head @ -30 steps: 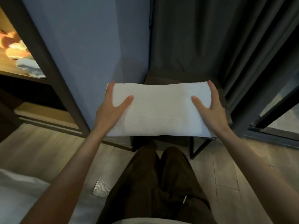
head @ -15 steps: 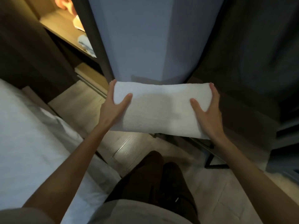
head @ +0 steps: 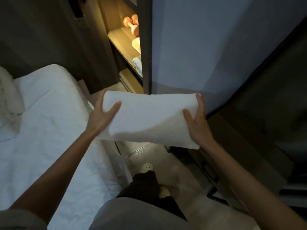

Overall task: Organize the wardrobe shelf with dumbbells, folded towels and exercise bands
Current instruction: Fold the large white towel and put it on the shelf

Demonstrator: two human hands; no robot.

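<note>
The left hand (head: 101, 117) and right hand (head: 197, 125) grip the ends of a folded towel (head: 149, 118), in mid-air well short of the shelf (head: 121, 42). On the shelf lie dumbbells (head: 132, 24) and a second towel (head: 137, 63). I cannot make out any bands.

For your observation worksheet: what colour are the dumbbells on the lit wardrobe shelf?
Orange, with a pinkish tint; the dumbbells show best in the head view.

Both arms (head: 66, 163) stretched forward, left hand (head: 101, 117) gripped folded towel (head: 149, 118) at left end, thumb on top, right hand (head: 197, 123) gripped right end
</note>
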